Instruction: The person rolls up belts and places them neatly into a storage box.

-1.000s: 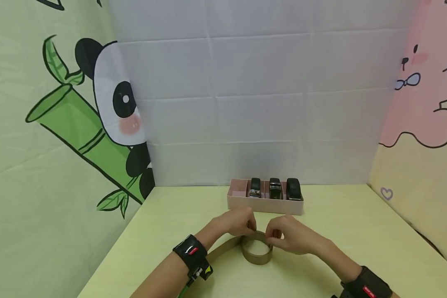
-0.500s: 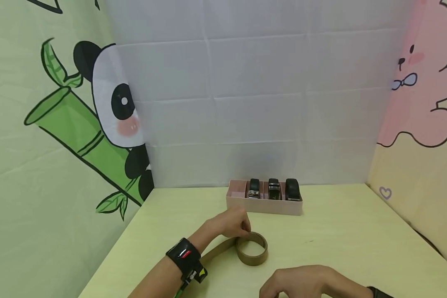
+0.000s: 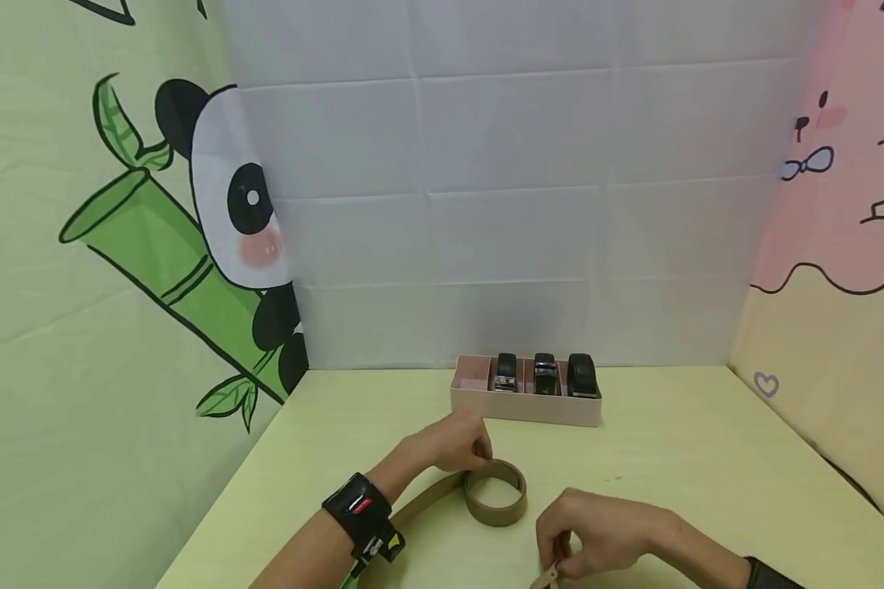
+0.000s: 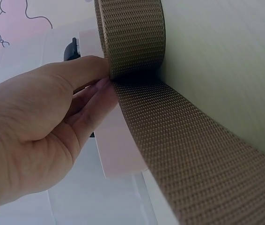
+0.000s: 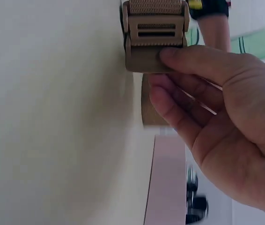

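Note:
A brown webbing belt stands partly rolled on its edge on the table, its loose length curving toward the front. My left hand pinches the coil at its far left side, where the strap leaves the roll; the left wrist view shows the woven strap close up. To the right and nearer, my right hand pinches the belt's brown buckle between thumb and fingers, the thumb lying on its end plate. In the head view the buckle is partly cut off by the bottom edge.
Behind the hands sits a pink divided box. Black rolled belts fill three of its compartments, and the leftmost holds nothing visible. A pale yellow table runs back to a white cloth wall, with printed cloths at both sides.
My right hand has left the coil, moved down toward the table's front, and now holds the buckle. My left hand stays at the coil, which has shifted slightly left.

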A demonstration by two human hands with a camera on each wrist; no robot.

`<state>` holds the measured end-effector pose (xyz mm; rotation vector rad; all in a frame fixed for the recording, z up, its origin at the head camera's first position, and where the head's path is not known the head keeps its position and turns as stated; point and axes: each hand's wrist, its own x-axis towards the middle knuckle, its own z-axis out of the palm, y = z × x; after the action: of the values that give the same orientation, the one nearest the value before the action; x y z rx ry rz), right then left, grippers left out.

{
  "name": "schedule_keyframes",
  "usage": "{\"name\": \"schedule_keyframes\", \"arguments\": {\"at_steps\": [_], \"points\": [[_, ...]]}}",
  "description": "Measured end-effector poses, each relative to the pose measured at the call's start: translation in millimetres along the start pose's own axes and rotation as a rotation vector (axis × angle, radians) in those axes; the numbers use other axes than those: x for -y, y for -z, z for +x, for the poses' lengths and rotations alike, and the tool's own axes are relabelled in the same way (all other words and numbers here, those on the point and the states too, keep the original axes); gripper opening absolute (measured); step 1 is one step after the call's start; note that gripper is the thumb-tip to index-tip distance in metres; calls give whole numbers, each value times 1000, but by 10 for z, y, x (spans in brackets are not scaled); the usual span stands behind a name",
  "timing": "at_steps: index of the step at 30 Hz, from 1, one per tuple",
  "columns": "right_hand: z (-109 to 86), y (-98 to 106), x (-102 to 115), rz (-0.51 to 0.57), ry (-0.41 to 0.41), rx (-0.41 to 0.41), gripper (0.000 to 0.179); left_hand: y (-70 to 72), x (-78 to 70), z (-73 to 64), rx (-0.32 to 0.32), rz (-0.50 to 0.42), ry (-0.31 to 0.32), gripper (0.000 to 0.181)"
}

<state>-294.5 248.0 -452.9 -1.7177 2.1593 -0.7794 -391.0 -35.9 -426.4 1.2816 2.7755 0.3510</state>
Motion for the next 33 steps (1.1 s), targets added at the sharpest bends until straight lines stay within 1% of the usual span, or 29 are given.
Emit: {"name": "schedule_keyframes", "arguments": {"at_steps": [2, 4, 9, 12, 16, 17, 20, 23, 24, 25, 26, 27, 28, 29, 30, 33], "points": [[-109, 111, -117, -36, -56, -62, 16, 4, -2, -28, -1, 2, 5, 8], [-232, 235, -246, -52, -121, -122, 17, 9, -5, -52, 0, -7, 13, 9], [-534, 501, -586, -125, -249, -255, 18, 0, 7, -77, 5, -21, 20, 8], [-676, 588, -728, -169, -313, -336, 18, -4, 11, -80, 8, -18, 21, 9], [-788, 626, -806, -247, -379, -426, 18, 7, -10, -94, 20, -12, 34, 9], [-795, 620, -802, -272, -394, -442, 17, 12, -21, -98, 24, -12, 39, 8], [-770, 574, -742, -412, -446, -480, 16, 35, -61, -103, 33, 6, 42, 8], [-659, 465, -564, -553, -539, -552, 15, 54, -100, -99, 38, 32, 46, 8], [-609, 422, -491, -579, -584, -568, 18, 56, -108, -95, 40, 43, 46, 8], [-552, 374, -404, -576, -635, -580, 25, 57, -114, -90, 41, 50, 49, 8], [-495, 324, -308, -559, -689, -584, 28, 52, -116, -86, 44, 51, 53, 8], [-439, 276, -219, -532, -743, -577, 28, 48, -118, -82, 46, 54, 57, 8], [-384, 231, -139, -499, -792, -561, 33, 42, -118, -78, 46, 56, 61, 8], [-344, 183, -112, -468, -829, -544, 38, 36, -115, -75, 45, 59, 63, 8], [-382, 106, -286, -458, -801, -532, 44, 32, -113, -73, 45, 57, 66, 7], [-350, 21, -309, -395, -814, -517, 46, 30, -109, -79, 38, 58, 66, 7]]}}
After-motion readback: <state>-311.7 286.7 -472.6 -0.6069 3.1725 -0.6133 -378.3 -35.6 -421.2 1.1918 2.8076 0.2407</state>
